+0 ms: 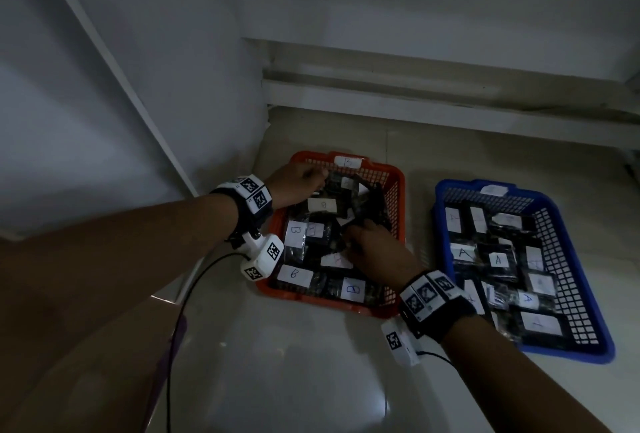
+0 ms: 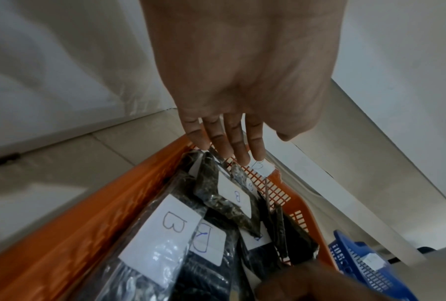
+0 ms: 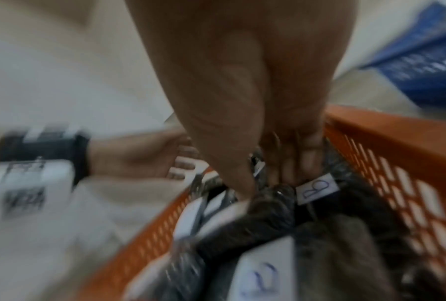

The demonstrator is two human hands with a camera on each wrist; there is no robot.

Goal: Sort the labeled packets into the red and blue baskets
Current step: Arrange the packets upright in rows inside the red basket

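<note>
The red basket (image 1: 311, 298) lies on the floor, filled with dark packets that carry white "B" labels (image 1: 295, 234). Right of it, the blue basket (image 1: 571, 353) holds dark packets labelled "A" (image 1: 498, 259). My left hand (image 1: 299, 183) is at the red basket's far left corner. In the left wrist view its fingers (image 2: 229, 150) are straight and touch the top edges of the packets (image 2: 165, 228) there. My right hand (image 1: 362, 240) is inside the red basket (image 3: 397, 142). Thumb and fingers of that hand (image 3: 263, 183) pinch a bunch of dark "B" packets (image 3: 317, 188); this view is blurred.
A white wall panel (image 1: 121, 103) rises at the left and a low white ledge (image 1: 415, 93) runs behind the baskets. A black cable (image 1: 194, 277) trails from my left wrist over the pale tiled floor (image 1: 294, 380). Bare tile separates the two baskets.
</note>
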